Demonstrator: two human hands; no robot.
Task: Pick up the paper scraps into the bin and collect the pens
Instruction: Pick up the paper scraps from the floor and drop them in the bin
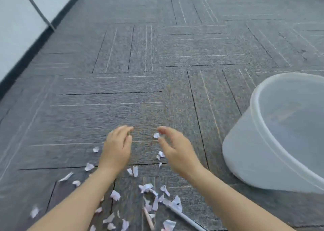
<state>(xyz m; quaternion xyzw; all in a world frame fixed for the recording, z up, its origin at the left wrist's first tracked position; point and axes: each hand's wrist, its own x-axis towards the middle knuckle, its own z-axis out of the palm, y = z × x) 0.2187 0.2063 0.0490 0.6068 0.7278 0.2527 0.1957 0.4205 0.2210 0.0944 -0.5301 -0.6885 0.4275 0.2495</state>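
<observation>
Your right hand (177,150) has thumb and forefinger curled toward a small paper scrap (156,135) at their tips. Frame's blurred, so can't tell if the scrap is pinched or just lying on the carpet (122,55) next to the fingers. Your left hand (116,150) is beside it, fingers loosely curled, thumb near forefinger; can't tell if it's holding anything either. Both hands are out in front of you, low over the carpet, w/ a bare gap of carpet between them.

Paper scraps: most lie nearer to you than the hands. A couple sit just under your right hand's thumb side (161,154), two between the wrists (133,171), a few left of your left wrist (89,166), and the thickest cluster is between your forearms (149,192) toward the bottom edge. One stray is far bottom-left (34,212).

Pens: two in that lower cluster, partly under scraps. A pinkish pen (148,218) runs roughly toward you; a white/grey pen (184,216) lies diagonally beside your right forearm, tip end cut off by the frame.

Bin: translucent white plastic bin (245,151) stands on the carpet to your right, well apart from the scraps. Far left, a pale wall w/ dark skirting (26,55).
</observation>
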